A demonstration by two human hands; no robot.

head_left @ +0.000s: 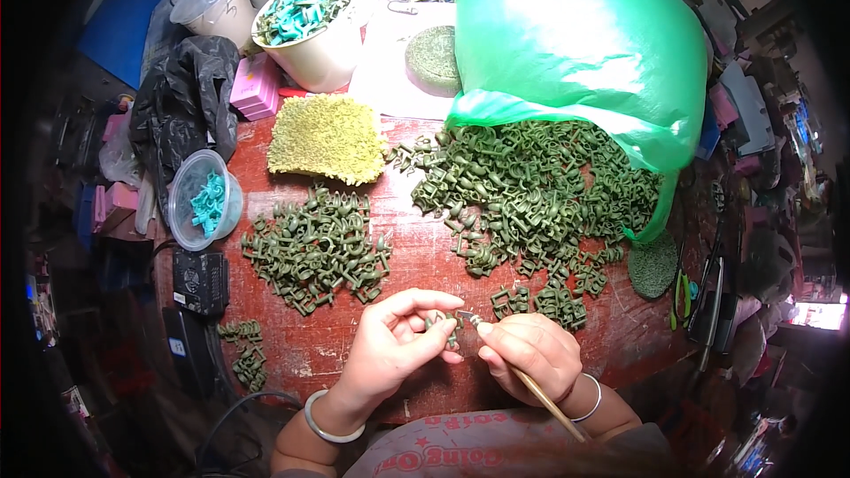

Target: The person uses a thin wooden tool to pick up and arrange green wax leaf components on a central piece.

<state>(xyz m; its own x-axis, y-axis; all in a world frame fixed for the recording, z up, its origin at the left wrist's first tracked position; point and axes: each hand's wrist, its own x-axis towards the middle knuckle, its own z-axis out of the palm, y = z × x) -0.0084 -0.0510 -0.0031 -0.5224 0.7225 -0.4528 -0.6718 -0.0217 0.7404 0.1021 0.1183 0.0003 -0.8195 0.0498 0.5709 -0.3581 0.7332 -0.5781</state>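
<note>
Left of the red worktop (416,257) centre lies a sorted heap of olive plastic figures (314,248). Below it, the left hand (394,345) pinches one small olive figure (440,323) between thumb and fingertips. Just right, the right hand (531,356) is clenched on a thin wooden-handled blade tool (522,376), tip at the figure. The piece looks light, stiff and smooth, best pinched across its body. Farther right, more figures spill from a green bag (575,44).
</note>
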